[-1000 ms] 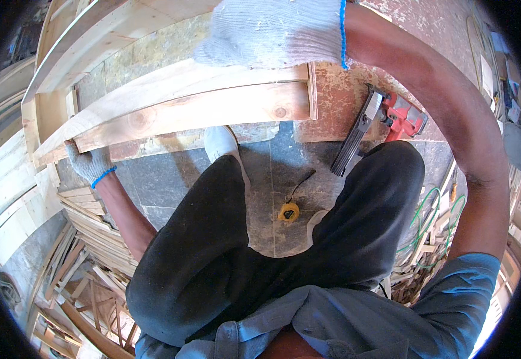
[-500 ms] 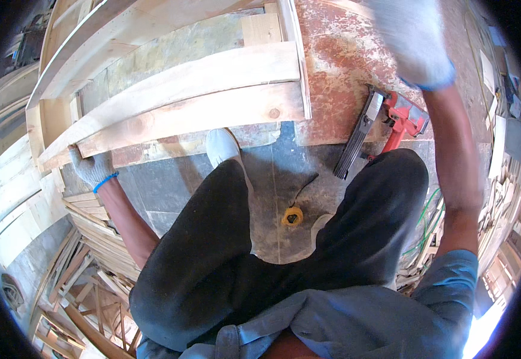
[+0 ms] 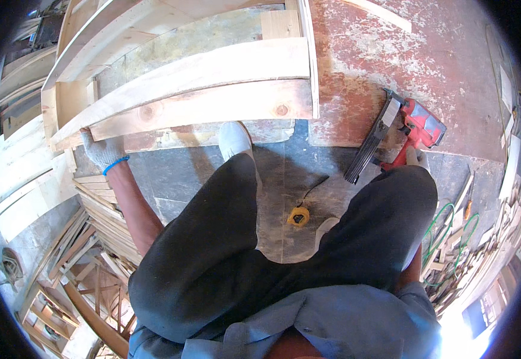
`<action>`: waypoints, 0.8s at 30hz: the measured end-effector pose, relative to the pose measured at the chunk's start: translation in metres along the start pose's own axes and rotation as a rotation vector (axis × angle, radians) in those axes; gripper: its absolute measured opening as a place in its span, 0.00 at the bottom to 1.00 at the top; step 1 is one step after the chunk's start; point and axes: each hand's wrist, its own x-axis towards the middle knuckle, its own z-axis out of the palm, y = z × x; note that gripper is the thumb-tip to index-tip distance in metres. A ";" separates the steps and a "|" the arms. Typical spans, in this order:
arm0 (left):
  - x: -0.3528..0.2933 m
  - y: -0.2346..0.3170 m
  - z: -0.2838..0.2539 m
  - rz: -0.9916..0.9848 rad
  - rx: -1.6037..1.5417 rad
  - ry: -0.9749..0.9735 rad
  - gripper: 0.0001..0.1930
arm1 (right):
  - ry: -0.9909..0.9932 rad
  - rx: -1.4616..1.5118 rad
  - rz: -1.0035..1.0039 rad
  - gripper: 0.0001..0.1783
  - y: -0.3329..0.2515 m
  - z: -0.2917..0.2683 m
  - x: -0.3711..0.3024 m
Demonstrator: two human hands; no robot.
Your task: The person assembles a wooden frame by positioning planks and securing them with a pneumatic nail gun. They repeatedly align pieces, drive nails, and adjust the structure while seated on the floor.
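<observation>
Right hand (image 3: 413, 157), pale-gloved, has come back from the far board to the handle of the red-and-black nail gun (image 3: 426, 127); tool now joins the work. The black-trousered right knee (image 3: 405, 186) hides most of this hand; grip cannot be told. Left hand (image 3: 106, 151), in a blue-cuffed grey knit glove, remains clamped on the near lower edge of the pale wooden plank frame (image 3: 224, 103), left end. Hands well apart. Room separates frame's right edge and gun, over the worn red board (image 3: 356, 66).
</observation>
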 end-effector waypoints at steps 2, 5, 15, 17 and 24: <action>-0.007 0.006 0.004 0.001 0.015 -0.033 0.27 | 0.031 -0.039 -0.009 0.21 -0.006 0.010 0.003; -0.013 0.008 0.010 0.010 0.034 -0.043 0.27 | -0.091 0.304 0.046 0.18 -0.025 0.017 0.004; -0.006 0.005 0.007 -0.005 -0.020 -0.080 0.30 | -0.503 0.853 0.118 0.10 -0.085 0.025 -0.029; -0.002 0.005 0.006 -0.005 -0.031 -0.112 0.29 | -0.486 0.847 0.055 0.11 -0.098 0.023 -0.044; -0.016 0.002 0.023 -0.043 -0.037 0.021 0.27 | -0.943 1.015 -0.276 0.17 -0.154 -0.009 -0.096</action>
